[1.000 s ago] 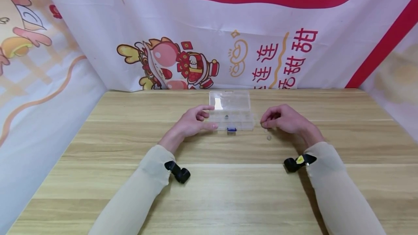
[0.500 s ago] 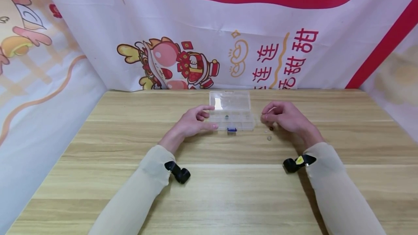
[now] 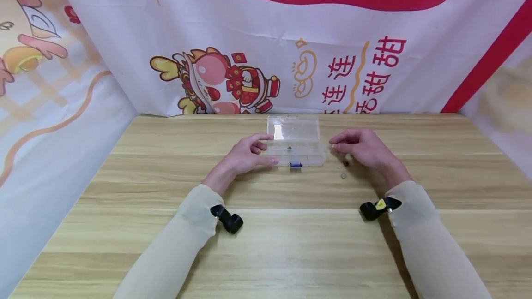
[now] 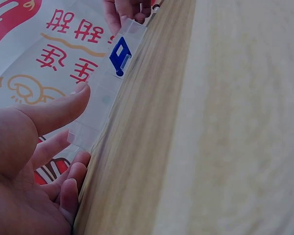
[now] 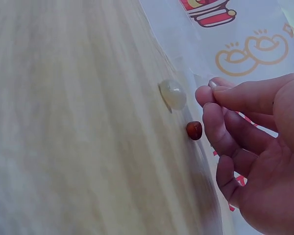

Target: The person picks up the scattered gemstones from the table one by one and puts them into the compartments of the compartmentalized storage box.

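L grip (image 3: 246, 153) is lying slack at clear box's (image 3: 312, 162) L end, poss. skewing it if nudged. R of box, R grip (image 3: 366, 149) is pinching prob. a tiny pale bit (image 5: 212, 84); slickness could be freeing it. Whitish bead (image 5: 173, 95), then red bead (image 5: 194, 130), are sitting on desk (image 3: 291, 248), risking rolling if brushed.

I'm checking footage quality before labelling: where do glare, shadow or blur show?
Head: glare patch on the clear lid, dark shadow on the tabletop along the right sleeve. Left wrist: tabletop grain hazy toward the right edge. Right wrist: tabletop soft at left, a highlight on the pale bead.
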Demonstrator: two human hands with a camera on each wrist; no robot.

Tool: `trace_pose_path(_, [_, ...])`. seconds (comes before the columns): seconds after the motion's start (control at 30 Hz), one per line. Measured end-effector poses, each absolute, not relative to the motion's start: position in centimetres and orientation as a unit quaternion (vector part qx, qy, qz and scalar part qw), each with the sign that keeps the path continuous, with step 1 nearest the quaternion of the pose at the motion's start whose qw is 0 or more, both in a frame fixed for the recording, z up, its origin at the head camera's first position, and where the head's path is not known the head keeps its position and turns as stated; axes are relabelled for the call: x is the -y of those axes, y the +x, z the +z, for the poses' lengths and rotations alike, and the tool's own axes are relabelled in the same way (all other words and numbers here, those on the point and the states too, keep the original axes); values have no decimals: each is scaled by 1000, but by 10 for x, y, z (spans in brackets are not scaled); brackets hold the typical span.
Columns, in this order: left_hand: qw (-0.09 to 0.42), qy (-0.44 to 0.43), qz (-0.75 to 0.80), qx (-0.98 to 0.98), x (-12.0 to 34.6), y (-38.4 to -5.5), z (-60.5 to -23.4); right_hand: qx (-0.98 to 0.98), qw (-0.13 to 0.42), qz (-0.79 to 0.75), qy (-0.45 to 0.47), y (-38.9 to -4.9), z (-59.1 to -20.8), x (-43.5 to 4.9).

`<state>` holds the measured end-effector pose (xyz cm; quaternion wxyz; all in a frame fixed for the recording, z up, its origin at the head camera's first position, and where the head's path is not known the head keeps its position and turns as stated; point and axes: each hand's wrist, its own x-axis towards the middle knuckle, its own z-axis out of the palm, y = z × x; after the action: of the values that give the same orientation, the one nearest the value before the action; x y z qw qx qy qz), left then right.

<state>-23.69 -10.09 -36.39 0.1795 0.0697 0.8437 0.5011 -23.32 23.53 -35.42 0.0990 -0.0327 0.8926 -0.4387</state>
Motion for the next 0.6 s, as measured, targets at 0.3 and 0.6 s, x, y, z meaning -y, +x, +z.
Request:
trace_pose_path(0.3, [178, 68, 503, -843, 101, -237, -363, -891, 104, -440, -34, -233, -352, -233])
trace_pose_path(0.6, [175, 69, 502, -844, 101, -236, -363, -889, 107, -443, -38, -233, -351, -231])
